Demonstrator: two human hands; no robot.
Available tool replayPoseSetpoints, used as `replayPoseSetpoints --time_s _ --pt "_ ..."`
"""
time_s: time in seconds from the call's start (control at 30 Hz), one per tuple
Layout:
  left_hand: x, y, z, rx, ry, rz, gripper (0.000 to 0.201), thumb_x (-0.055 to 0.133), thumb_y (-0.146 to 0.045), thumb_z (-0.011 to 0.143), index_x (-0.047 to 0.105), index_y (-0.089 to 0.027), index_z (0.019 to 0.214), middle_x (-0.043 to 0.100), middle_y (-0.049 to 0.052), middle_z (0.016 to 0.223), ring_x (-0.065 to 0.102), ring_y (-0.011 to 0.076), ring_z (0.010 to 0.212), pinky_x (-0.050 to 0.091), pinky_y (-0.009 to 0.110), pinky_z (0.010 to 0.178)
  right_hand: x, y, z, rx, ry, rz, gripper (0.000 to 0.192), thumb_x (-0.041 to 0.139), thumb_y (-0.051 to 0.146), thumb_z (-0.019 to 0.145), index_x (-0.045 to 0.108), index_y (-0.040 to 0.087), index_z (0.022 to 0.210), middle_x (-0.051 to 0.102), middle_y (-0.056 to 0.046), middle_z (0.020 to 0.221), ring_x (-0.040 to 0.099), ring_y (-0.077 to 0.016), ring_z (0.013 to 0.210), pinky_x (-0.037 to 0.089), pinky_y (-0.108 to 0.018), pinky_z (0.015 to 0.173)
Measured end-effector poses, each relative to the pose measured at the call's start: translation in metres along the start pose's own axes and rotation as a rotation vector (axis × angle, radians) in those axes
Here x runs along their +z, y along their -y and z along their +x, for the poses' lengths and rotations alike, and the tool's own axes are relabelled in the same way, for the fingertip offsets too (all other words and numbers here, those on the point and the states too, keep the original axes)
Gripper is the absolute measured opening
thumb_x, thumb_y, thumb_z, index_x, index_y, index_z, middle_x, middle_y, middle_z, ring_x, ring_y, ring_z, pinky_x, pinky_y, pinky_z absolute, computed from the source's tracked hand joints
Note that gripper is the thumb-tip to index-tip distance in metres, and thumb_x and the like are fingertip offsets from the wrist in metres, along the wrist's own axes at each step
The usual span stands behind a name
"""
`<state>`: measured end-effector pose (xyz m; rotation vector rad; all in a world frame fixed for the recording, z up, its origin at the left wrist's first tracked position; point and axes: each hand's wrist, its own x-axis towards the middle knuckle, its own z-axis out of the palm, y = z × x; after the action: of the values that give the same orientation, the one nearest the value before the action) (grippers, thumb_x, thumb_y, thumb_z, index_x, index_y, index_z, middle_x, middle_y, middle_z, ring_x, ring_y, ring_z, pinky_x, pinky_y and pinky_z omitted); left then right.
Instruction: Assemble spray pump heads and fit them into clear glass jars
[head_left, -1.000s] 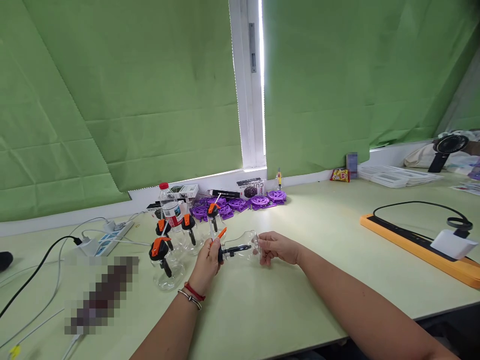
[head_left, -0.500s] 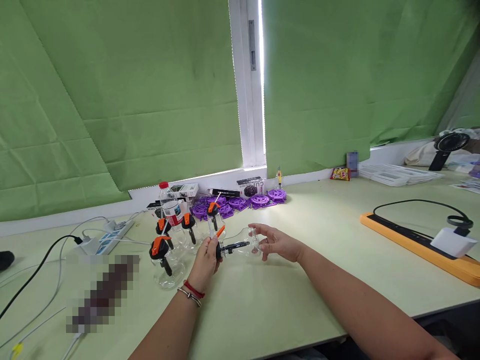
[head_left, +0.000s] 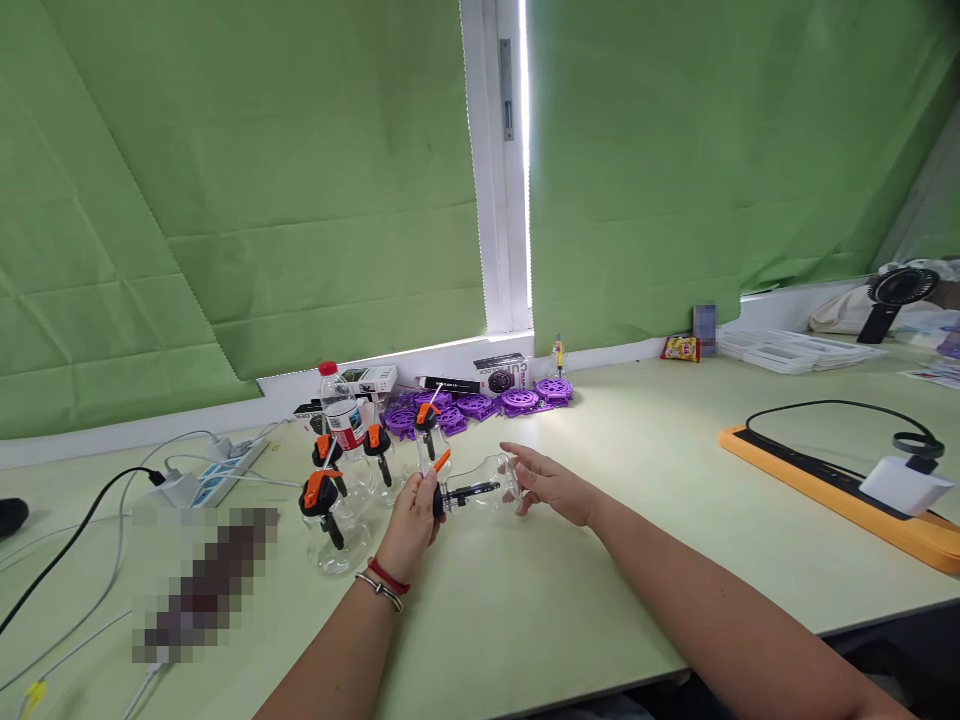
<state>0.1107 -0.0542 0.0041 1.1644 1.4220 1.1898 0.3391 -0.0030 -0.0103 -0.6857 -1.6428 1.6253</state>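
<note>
- The left hand (head_left: pixel 412 520) grips the black-and-orange sprayer head (head_left: pixel 439 488) of a clear bottle (head_left: pixel 484 488), fingers closed round its neck end; that grip carries the bottle's weight, so the body can lie sideways above the table (head_left: pixel 600 600).
- The bottle points to the right, its base toward the right hand (head_left: pixel 551 485). It looks empty, though glare makes this hard to judge.
- The right hand is open, fingers spread and slightly curled, just beside the bottle's base; whether the fingertips touch the plastic I cannot tell. It holds nothing firmly.
- Held level between both hands, the bottle sits well in front of the person, clear of the clutter behind it.
- To the left stand 4 or so similar spray bottles (head_left: pixel 330 520), upright and close together, near the left wrist.
- A water bottle (head_left: pixel 341 415) with a red cap stands behind that group.
- Purple round parts (head_left: pixel 487 405) lie in a row by the wall, with small boxes (head_left: pixel 501 375) behind them.
- A power strip (head_left: pixel 225 470) and cables lie far left; an orange tray (head_left: pixel 847 500) lies far right.
</note>
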Motion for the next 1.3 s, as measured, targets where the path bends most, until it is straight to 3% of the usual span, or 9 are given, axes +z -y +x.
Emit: replayPoseSetpoints --time_s 0.17,0.33,0.43,0.6,0.73,0.9,1.03,1.17,1.3 --pt "-0.002 -0.003 -0.001 0.009 -0.002 0.0 0.036 0.037 -0.058 0.082 0.038 -0.022 0.076 0.044 -0.005 0.054 0.032 0.0076 0.039 0.016 0.019 0.038 -0.005 0.003 -0.004 -0.019 0.082 0.013 0.078 0.077 0.033 0.067 0.037 0.03 0.134 0.041 -0.009 0.123 0.062 -0.0175 0.088 0.052 -0.033 0.071" --pt "-0.001 -0.002 -0.002 0.054 0.018 0.012 0.035 0.04 -0.057 0.082 0.039 -0.022 0.076 0.043 -0.006 0.053 0.03 0.007 0.037 0.016 0.02 0.037 -0.004 -0.002 0.001 0.095 0.081 -0.03 0.054 0.057 0.056 0.078 0.053 0.015 0.113 0.058 -0.006 0.086 0.063 -0.0143 0.06 0.046 -0.025 0.05" --pt "0.0 -0.001 -0.002 0.048 0.025 0.028 0.036 0.038 -0.057 0.082 0.038 -0.022 0.076 0.043 -0.006 0.051 0.029 0.0073 0.037 0.016 0.02 0.037 -0.003 -0.005 0.003 0.113 0.043 -0.082 0.057 0.045 0.065 0.08 0.058 0.012 0.097 0.058 -0.005 0.075 0.058 -0.0125 0.054 0.044 -0.025 0.045" --pt "-0.001 -0.002 -0.001 0.032 0.016 0.009 0.036 0.038 -0.057 0.082 0.038 -0.022 0.077 0.042 -0.006 0.055 0.03 0.0072 0.039 0.016 0.02 0.038 -0.002 0.001 -0.001 -0.009 0.071 -0.032 0.054 0.061 0.051 0.078 0.052 0.019 0.12 0.052 -0.009 0.106 0.06 -0.0168 0.086 0.053 -0.03 0.066" --pt "-0.002 -0.002 -0.001 0.033 0.021 0.002 0.036 0.038 -0.057 0.082 0.038 -0.022 0.076 0.041 -0.006 0.054 0.03 0.0075 0.039 0.016 0.02 0.038 -0.004 0.004 -0.004 -0.016 0.09 0.01 0.083 0.077 0.033 0.066 0.031 0.032 0.136 0.041 -0.009 0.123 0.061 -0.0153 0.084 0.054 -0.031 0.066" --pt "0.001 -0.003 -0.003 0.041 0.021 0.037 0.036 0.037 -0.057 0.083 0.041 -0.022 0.079 0.041 -0.006 0.053 0.031 0.0078 0.038 0.016 0.021 0.038 -0.006 -0.004 0.0 0.062 0.118 -0.003 0.053 0.06 0.05 0.079 0.048 0.019 0.119 0.057 -0.007 0.093 0.063 -0.014 0.065 0.049 -0.024 0.052" --pt "0.001 -0.001 -0.002 0.024 0.028 0.04 0.038 0.034 -0.058 0.083 0.043 -0.021 0.083 0.041 -0.006 0.055 0.031 0.0072 0.038 0.015 0.021 0.038 -0.004 -0.006 0.002 0.097 0.097 -0.069 0.052 0.043 0.061 0.084 0.057 0.013 0.099 0.058 -0.007 0.083 0.059 -0.012 0.057 0.045 -0.022 0.045" --pt "-0.001 0.001 -0.001 0.016 0.027 0.018 0.038 0.036 -0.059 0.082 0.043 -0.021 0.084 0.042 -0.007 0.055 0.031 0.0072 0.038 0.016 0.02 0.038 -0.003 -0.001 -0.001 0.049 0.1 -0.072 0.052 0.061 0.05 0.078 0.052 0.019 0.118 0.051 -0.011 0.111 0.06 -0.016 0.082 0.052 -0.029 0.063" --pt "-0.001 0.0 0.0 0.009 0.019 0.015 0.04 0.035 -0.06 0.081 0.042 -0.021 0.085 0.042 -0.007 0.053 0.031 0.0075 0.037 0.016 0.02 0.037 -0.005 0.001 -0.003 0.016 0.057 -0.022 0.086 0.079 0.03 0.063 0.032 0.033 0.135 0.034 -0.011 0.132 0.057 -0.0171 0.096 0.051 -0.034 0.078"
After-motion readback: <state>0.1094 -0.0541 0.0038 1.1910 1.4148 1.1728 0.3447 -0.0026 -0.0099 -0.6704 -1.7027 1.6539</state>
